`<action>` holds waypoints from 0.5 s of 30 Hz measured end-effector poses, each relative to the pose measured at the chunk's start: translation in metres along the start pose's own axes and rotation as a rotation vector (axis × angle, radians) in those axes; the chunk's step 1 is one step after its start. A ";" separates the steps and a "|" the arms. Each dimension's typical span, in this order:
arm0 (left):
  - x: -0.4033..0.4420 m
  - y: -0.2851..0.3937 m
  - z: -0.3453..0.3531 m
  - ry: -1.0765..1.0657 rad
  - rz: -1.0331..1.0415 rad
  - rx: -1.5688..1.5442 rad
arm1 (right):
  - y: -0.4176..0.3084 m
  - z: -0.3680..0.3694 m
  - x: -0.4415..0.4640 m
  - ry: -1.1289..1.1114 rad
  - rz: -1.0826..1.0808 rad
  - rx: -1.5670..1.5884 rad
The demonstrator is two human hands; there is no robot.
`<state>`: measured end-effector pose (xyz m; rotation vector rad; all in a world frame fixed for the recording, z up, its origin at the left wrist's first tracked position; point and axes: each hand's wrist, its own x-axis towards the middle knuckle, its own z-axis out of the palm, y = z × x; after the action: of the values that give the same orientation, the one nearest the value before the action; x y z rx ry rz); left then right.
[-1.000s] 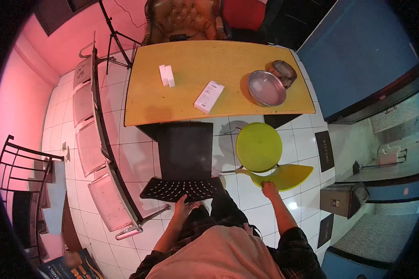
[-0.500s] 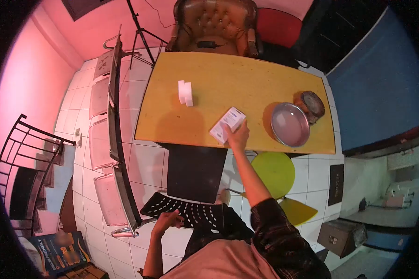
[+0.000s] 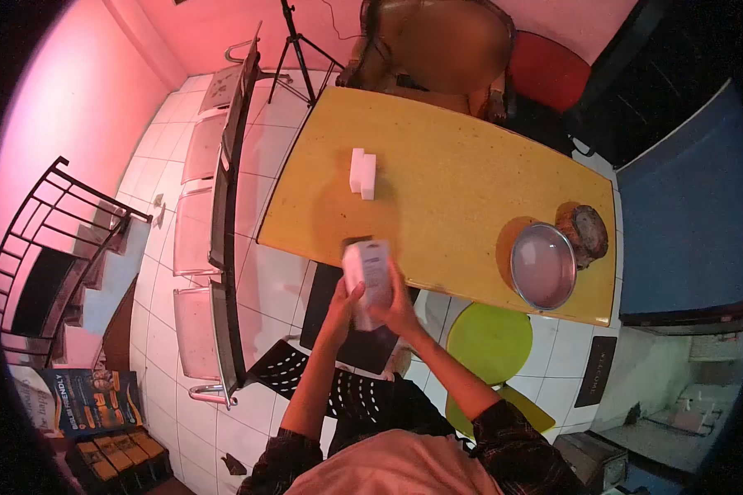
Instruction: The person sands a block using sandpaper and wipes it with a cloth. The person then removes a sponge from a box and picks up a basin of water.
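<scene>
A white printed box (image 3: 373, 272) with a dark slot near its top is held between my two hands, over the table's front edge. My left hand (image 3: 344, 307) is closed on its left side, and my right hand (image 3: 395, 305) grips the right side. Beyond the box, two white blocks (image 3: 363, 174) stand side by side on the yellow table (image 3: 446, 181). Far to the right of my hands is a round metal bowl (image 3: 544, 266), touching or close beside a piece of cut log (image 3: 584, 234).
Below the table's front edge is a green round stool (image 3: 490, 342). A black slotted chair (image 3: 330, 388) is close to my legs. Metal bench seats (image 3: 200, 231) line the left side, and a tripod (image 3: 295, 49) and a brown armchair (image 3: 437, 49) stand behind the table.
My right hand has lifted the box off the table and brought it left and nearer. My left hand has risen from beside the chair and taken hold of it too. The view has shifted.
</scene>
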<state>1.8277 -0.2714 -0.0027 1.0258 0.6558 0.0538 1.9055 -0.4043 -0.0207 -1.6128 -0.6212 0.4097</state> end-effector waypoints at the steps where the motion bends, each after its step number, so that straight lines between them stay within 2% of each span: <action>1: 0.005 0.003 0.003 -0.087 0.005 -0.054 | -0.001 0.006 -0.003 -0.015 0.003 0.013; 3: 0.001 0.009 0.004 -0.065 0.002 -0.063 | -0.007 0.017 -0.004 -0.049 0.003 0.041; 7: -0.018 0.016 0.005 -0.047 0.110 -0.120 | -0.026 0.008 0.005 -0.140 0.182 0.519; 10: -0.023 0.021 0.004 -0.050 0.135 -0.139 | -0.039 0.005 0.010 -0.232 0.228 0.550; 13: -0.024 0.030 0.002 -0.007 0.156 -0.071 | -0.042 -0.003 0.023 -0.295 0.184 0.477; 15: -0.028 0.040 0.004 0.078 0.240 0.056 | -0.031 -0.011 0.038 -0.290 0.117 0.309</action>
<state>1.8174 -0.2624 0.0440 1.1569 0.6045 0.2875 1.9373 -0.3878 0.0153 -1.3070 -0.6467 0.7969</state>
